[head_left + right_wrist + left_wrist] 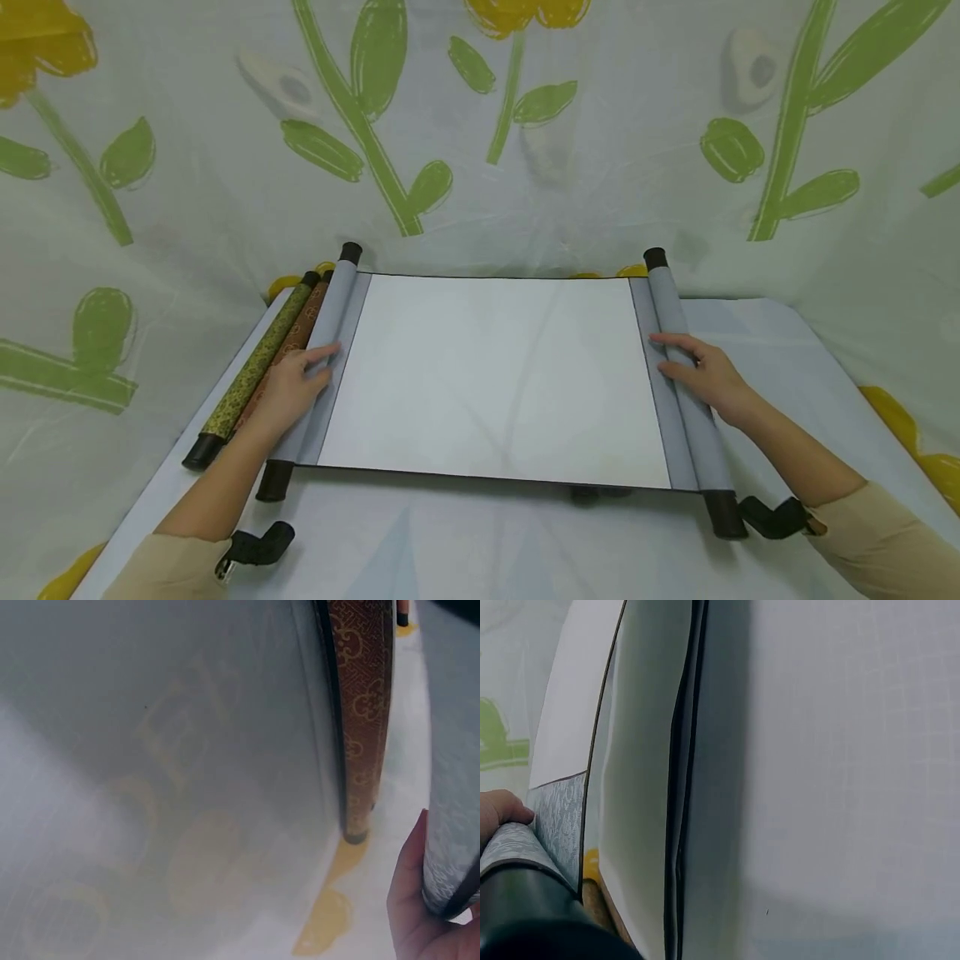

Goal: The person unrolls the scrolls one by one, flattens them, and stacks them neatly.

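Note:
A partly unrolled hanging scroll point(502, 375), with a white panel and grey-blue borders, spans the middle of the head view. Its two grey rollers end in black knobs. My left hand point(288, 387) grips the left roller point(330, 312), finger and thumb reaching over onto the border. On the other side, my right hand point(701, 371) holds the right roller point(678, 325) between thumb and fingers. In the right wrist view, the fingers point(409, 877) curl round the roller's silvery patterned cloth. The left wrist view shows only part of the left hand, beside the black knob point(540, 907).
Left of the scroll lie a green-gold patterned rolled scroll point(258, 362) and a brown patterned one point(300, 325). A pale table point(450, 542) is underneath, with dark ends partly hidden below the scroll's front edge. A flower-printed curtain point(600, 192) stands behind.

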`<state>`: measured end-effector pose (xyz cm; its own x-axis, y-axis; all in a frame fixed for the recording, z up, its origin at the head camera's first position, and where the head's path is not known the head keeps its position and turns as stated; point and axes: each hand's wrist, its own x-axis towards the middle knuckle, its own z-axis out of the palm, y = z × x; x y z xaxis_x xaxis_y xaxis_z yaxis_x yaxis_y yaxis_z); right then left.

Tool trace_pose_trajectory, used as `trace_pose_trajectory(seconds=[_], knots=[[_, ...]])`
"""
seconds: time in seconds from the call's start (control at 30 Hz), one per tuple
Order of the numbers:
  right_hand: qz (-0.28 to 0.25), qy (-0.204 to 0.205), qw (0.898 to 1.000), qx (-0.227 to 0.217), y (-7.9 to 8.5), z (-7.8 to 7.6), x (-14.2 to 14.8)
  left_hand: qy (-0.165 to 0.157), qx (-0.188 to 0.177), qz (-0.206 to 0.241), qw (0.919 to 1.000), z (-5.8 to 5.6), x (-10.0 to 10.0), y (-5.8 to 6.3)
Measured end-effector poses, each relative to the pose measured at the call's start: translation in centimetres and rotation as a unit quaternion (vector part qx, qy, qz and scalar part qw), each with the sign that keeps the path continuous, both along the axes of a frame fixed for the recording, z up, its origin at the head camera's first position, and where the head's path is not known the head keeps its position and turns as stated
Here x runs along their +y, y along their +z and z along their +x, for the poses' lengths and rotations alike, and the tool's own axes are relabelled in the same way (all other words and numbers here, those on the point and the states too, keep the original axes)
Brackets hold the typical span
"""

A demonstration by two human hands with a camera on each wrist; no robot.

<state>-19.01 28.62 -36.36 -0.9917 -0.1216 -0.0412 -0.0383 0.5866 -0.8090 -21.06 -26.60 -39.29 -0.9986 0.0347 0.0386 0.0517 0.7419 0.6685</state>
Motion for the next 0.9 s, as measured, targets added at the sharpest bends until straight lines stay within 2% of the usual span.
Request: trace_pose_trajectory(seconds=[0.17,0.4,0.53,0.8,0.9], knots=[[-0.012,0.007,1.000,-0.001,-0.7,-0.8,-0.2,-0.004,-0.008,-0.010,0.9999,-0.4,-0.6,-0.2],[-0.027,0.006,0.999,-0.022,-2.3,-2.2,-1.2,-0.013,0.002,-0.024,0.9996,-1.9,-1.7,-0.5],[-0.037,0.003,0.999,-0.031,-2.8,-3.0,-2.1,-0.003,0.008,-0.030,0.9995,-2.4,-2.0,-0.4],[-0.064,0.010,0.996,-0.056,-3.7,-4.2,-3.1,0.030,0.010,-0.089,0.9956,-3.3,-1.9,-0.7],[-0.062,0.010,0.996,-0.068,-4.1,-4.4,-3.5,0.030,0.034,-0.110,0.9928,-3.5,-2.1,-1.0]])
